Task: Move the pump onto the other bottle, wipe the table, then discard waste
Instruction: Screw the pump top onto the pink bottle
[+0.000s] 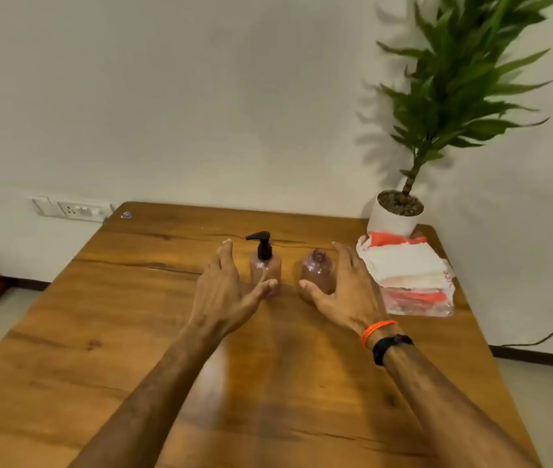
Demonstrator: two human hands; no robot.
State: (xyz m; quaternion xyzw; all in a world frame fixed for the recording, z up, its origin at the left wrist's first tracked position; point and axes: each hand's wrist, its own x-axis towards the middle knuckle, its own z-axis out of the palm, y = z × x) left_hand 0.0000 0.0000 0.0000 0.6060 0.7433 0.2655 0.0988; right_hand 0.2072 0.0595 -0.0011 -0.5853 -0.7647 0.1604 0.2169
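Both hands, left (224,285) and right (346,285), grips spread, flank the pump bottle (266,270) and open bottle (317,273); unscrewing the pump (261,244) seems next.

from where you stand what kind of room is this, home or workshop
Most likely a room in a home or small office, not a workshop. A wooden table stands against a plain wall with a switch and socket plate, and a potted plant sits at its far right corner beside a pack of tissues.
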